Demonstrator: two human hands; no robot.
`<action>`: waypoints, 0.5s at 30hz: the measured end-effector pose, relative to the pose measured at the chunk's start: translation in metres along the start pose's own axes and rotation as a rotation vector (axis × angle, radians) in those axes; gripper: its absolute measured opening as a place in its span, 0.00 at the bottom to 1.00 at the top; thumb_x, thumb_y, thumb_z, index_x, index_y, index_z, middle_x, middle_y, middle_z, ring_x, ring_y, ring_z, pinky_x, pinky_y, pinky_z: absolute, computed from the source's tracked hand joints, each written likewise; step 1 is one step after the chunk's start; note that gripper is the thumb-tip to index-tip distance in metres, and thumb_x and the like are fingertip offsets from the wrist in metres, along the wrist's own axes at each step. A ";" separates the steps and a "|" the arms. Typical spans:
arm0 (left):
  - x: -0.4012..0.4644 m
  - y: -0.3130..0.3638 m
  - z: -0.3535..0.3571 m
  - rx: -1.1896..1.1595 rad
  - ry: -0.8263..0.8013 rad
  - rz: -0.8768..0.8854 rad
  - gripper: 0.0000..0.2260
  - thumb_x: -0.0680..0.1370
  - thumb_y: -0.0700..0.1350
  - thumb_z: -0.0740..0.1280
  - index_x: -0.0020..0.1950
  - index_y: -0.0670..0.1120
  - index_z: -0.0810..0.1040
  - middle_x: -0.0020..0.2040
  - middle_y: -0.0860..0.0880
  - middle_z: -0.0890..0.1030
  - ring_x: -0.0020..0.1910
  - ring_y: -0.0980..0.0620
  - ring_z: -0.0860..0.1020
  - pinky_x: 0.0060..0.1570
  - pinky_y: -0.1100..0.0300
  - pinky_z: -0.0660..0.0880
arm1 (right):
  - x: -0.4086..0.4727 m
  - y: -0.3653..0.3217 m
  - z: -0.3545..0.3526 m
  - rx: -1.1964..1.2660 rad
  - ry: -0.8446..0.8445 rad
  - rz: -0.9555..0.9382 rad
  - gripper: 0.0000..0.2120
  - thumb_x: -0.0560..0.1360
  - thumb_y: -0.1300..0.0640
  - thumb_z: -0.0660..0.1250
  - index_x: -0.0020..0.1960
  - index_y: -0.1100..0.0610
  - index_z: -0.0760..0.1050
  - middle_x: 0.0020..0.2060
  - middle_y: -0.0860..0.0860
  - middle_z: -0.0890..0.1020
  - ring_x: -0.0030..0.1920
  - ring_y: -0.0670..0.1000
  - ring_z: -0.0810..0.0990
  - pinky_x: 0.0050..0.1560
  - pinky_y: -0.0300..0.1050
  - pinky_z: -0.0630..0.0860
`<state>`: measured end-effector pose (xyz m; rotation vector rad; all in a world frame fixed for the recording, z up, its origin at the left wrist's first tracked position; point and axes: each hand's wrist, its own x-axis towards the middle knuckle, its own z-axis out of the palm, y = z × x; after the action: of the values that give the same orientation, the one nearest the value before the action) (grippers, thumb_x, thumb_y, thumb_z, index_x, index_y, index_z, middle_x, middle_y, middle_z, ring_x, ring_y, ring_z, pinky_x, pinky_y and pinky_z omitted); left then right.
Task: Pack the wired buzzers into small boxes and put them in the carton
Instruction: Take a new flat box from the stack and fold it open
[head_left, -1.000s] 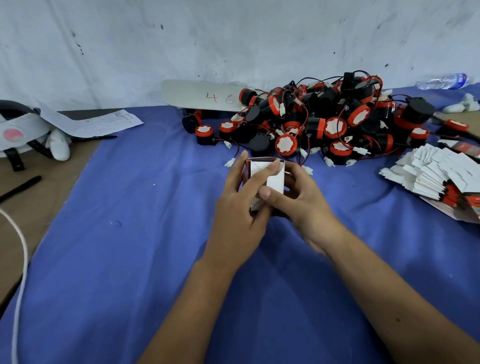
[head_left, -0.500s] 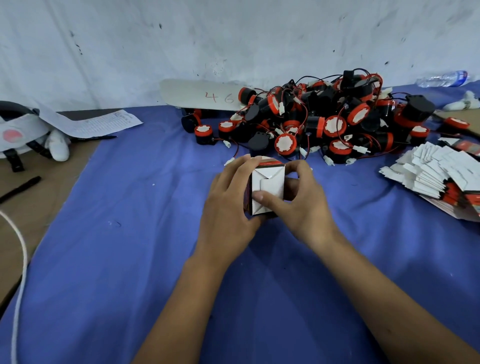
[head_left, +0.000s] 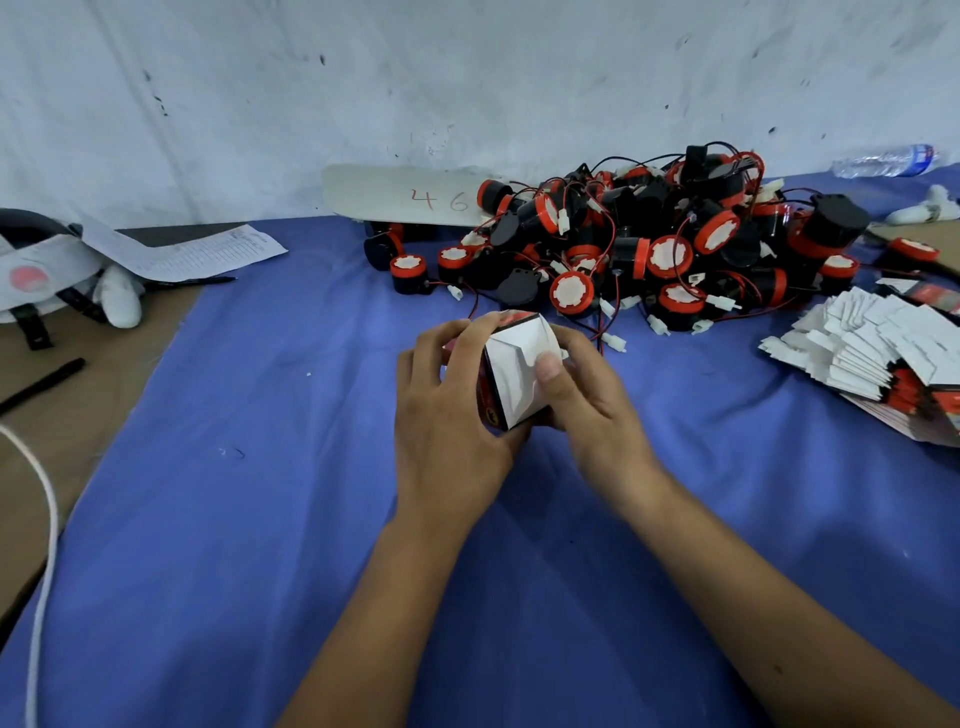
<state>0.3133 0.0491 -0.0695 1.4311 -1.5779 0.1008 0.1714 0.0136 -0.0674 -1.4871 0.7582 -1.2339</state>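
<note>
head view, looking forward and down, near blue table (head_left: 260, 519)

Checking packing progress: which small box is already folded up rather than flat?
The small box gripped by the left hand and right hand; the flat boxes lie stacked at right.

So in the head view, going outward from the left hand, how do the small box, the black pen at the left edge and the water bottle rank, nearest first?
1. Small box: gripped in the left hand, centre.
2. Black pen: far left, on the brown surface.
3. Water bottle: far right, lying by the wall.
</note>
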 end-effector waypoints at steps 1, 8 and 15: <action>0.000 -0.001 0.000 -0.006 0.012 -0.009 0.37 0.67 0.49 0.82 0.73 0.58 0.72 0.67 0.52 0.74 0.62 0.50 0.72 0.59 0.75 0.63 | 0.000 0.000 -0.001 0.068 -0.031 0.012 0.20 0.82 0.43 0.60 0.70 0.51 0.74 0.59 0.50 0.84 0.60 0.52 0.83 0.56 0.50 0.82; 0.000 -0.003 0.000 -0.016 0.000 0.018 0.36 0.67 0.51 0.82 0.73 0.58 0.71 0.67 0.52 0.74 0.62 0.52 0.72 0.59 0.75 0.64 | 0.003 0.002 -0.005 -0.051 0.063 -0.016 0.14 0.78 0.49 0.70 0.62 0.50 0.78 0.53 0.50 0.87 0.55 0.52 0.86 0.51 0.55 0.84; -0.003 0.001 0.003 0.023 -0.017 0.015 0.34 0.69 0.52 0.79 0.74 0.53 0.74 0.67 0.51 0.73 0.63 0.51 0.71 0.59 0.75 0.64 | 0.004 0.007 -0.006 -0.267 0.133 -0.022 0.09 0.77 0.46 0.70 0.55 0.46 0.78 0.47 0.44 0.87 0.50 0.45 0.86 0.49 0.53 0.84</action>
<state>0.3099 0.0495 -0.0727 1.4417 -1.6063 0.1160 0.1678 0.0065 -0.0731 -1.6421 1.0305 -1.2957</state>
